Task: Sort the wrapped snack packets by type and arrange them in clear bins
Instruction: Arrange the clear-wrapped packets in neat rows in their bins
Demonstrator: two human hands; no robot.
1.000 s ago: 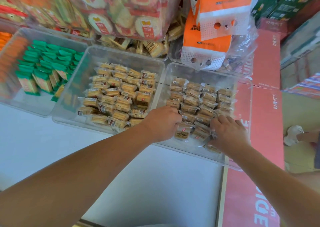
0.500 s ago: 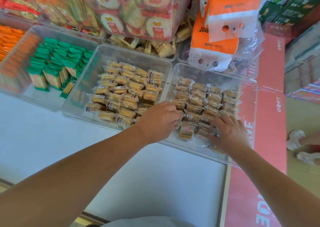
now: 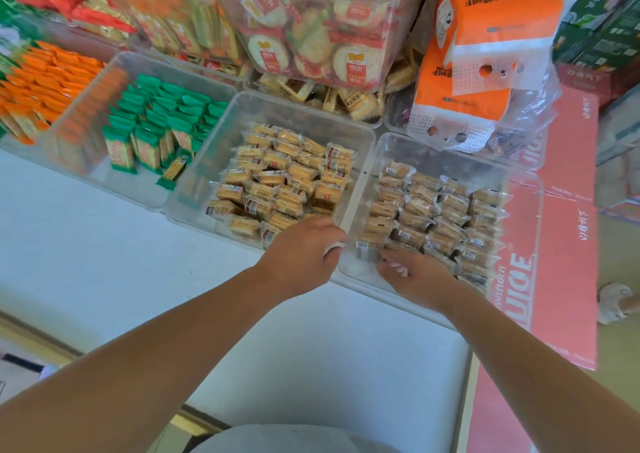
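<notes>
Reaching into the right clear bin (image 3: 353, 270), the right hand (image 3: 419, 276) sits at its near-left corner. Its bent fingers (image 3: 394, 263) point at the nearest row of brown wrapped packets (image 3: 436, 210), the tips just beside a barcode packet (image 3: 365, 246). I cannot tell whether they pinch it or only touch it. The left hand (image 3: 304, 255) hovers over the near right corner of the middle bin (image 3: 304, 120), knuckles up and fingers curled under, close to the wall the two bins share. What it holds, if anything, is hidden. Yellow biscuit packets (image 3: 284, 182) fill the middle bin in loose rows just beyond its knuckles.

Half a second ago the right hand lay farther right, spread over the near packets in the middle of the bin; it has since slid to the left corner. The left hand has drawn back a little toward the near rim.

Both bins touch side by side, with a bin of green packets (image 3: 156, 130) against the middle one's left wall. The right bin overhangs the white table (image 3: 104, 245) edge above a pink juice carton (image 3: 561, 262). Stacked bins and orange tissue packs (image 3: 485, 37) crowd the back. Bare tabletop lies open on the near side, beneath both forearms.
</notes>
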